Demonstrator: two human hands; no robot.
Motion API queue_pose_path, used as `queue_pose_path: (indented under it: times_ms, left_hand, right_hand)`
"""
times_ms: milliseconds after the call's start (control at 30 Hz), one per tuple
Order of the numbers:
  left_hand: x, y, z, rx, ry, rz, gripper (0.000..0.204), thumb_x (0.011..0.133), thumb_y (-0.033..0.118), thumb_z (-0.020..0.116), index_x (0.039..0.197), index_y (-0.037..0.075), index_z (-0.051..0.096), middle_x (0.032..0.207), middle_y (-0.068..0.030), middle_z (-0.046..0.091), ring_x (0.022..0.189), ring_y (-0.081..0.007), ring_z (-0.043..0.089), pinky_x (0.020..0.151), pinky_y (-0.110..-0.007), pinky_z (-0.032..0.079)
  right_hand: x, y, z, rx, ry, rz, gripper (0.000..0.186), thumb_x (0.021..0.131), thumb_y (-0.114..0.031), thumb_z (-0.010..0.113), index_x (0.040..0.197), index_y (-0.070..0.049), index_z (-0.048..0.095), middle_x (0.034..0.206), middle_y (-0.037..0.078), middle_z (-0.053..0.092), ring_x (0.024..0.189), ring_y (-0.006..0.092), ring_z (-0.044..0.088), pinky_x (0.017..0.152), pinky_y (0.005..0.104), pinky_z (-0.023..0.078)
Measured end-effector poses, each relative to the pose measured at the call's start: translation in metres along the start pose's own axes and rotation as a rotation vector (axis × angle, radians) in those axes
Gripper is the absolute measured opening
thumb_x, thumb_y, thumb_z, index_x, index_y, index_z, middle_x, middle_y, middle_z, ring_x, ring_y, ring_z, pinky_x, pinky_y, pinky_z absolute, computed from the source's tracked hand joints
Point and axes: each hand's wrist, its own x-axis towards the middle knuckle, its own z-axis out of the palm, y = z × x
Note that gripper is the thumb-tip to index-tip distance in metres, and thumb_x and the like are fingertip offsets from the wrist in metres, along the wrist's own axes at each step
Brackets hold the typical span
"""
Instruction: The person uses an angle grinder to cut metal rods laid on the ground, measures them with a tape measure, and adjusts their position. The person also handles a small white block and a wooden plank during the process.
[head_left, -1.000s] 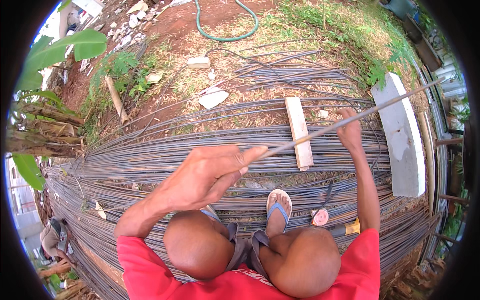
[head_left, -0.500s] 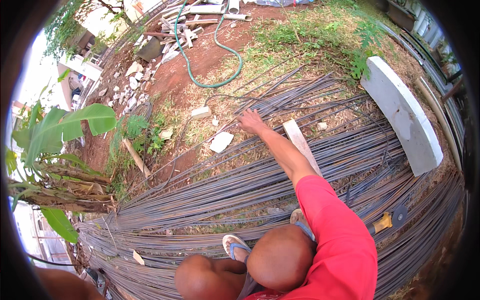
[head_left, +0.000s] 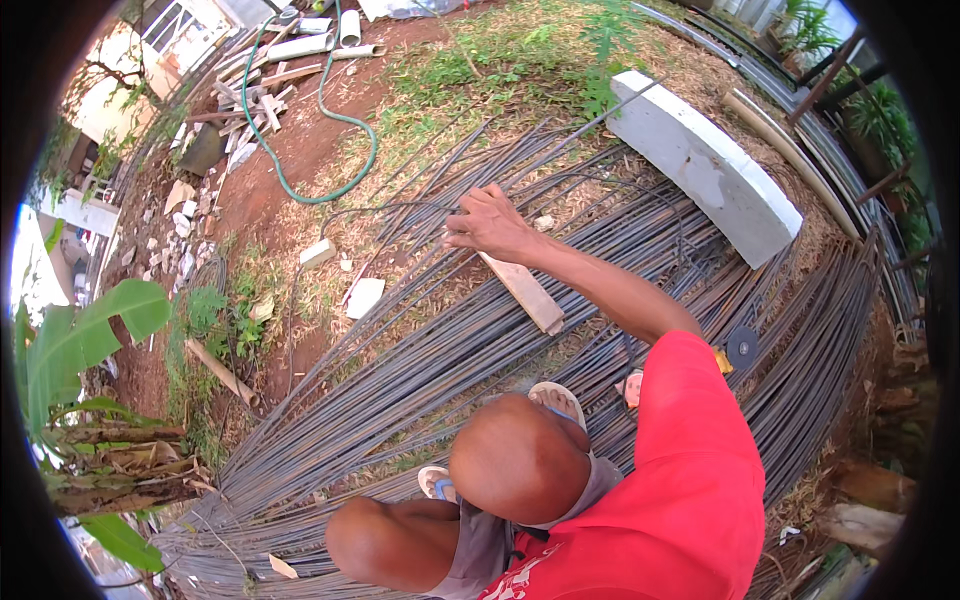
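My right hand (head_left: 490, 225) is raised over the bundle of long thin steel rods (head_left: 400, 350), fingers curled closed. It grips a steel rod (head_left: 585, 128) whose far end rises to the upper right, across the corner of a grey concrete slab (head_left: 700, 165). The near part of that rod is lost among the others. Below the hand, a wooden plank (head_left: 525, 295) lies across the rods. By my red sleeve lies a yellow angle grinder (head_left: 723, 360) with a dark disc, partly hidden by the sleeve. My left hand is out of view.
My sandalled feet (head_left: 558, 400) stand among the rods. A green hose (head_left: 370, 150) loops over the soil near a pile of wood scraps and pipes (head_left: 270, 95). Broken stones (head_left: 180, 225) lie at left, above a banana plant (head_left: 110, 320). A pale block (head_left: 318, 252) sits left of the hand.
My right hand has lifted from the rods and drawn closer, with one rod's far end raised. My view has turned right, bringing the slab and plank further left.
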Motion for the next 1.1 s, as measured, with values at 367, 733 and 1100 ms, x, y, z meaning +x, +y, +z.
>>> queue_pose_path:
  times_ms: [367, 733, 1100]
  left_hand:
    - [-0.072, 0.043, 0.181, -0.368, -0.439, -0.067, 0.044, 0.103, 0.043, 0.057, 0.122, 0.007, 0.074, 0.069, -0.0004, 0.056, 0.055, -0.0143, 0.047, 0.049, -0.032, 0.035]
    - [-0.121, 0.050, 0.227, -0.480, -0.620, -0.123, 0.041, 0.099, 0.043, 0.062, 0.114, 0.007, 0.075, 0.070, -0.0024, 0.059, 0.058, -0.0183, 0.052, 0.052, -0.036, 0.039]
    - [-0.166, -0.043, 0.115, -0.287, -0.671, -0.303, 0.039, 0.094, 0.043, 0.066, 0.107, 0.008, 0.076, 0.071, -0.0045, 0.062, 0.061, -0.0222, 0.057, 0.055, -0.039, 0.042]
  right_hand:
    - [-0.238, 0.036, -0.208, -0.174, -0.231, 0.256, 0.039, 0.093, -0.054, 0.068, 0.092, -0.015, 0.067, 0.088, 0.002, 0.047, 0.092, 0.0207, 0.050, 0.087, 0.0400, 0.038]
    - [-0.412, 0.032, -0.211, -0.137, -0.391, 0.493, 0.044, 0.089, -0.055, 0.069, 0.095, -0.012, 0.070, 0.090, 0.004, 0.048, 0.093, 0.0222, 0.051, 0.092, 0.0419, 0.040]
    - [-0.388, 0.086, -0.156, -0.108, -0.603, 0.556, 0.038, 0.088, -0.045, 0.076, 0.100, -0.009, 0.078, 0.097, 0.014, 0.063, 0.104, 0.0358, 0.058, 0.092, 0.0485, 0.046]
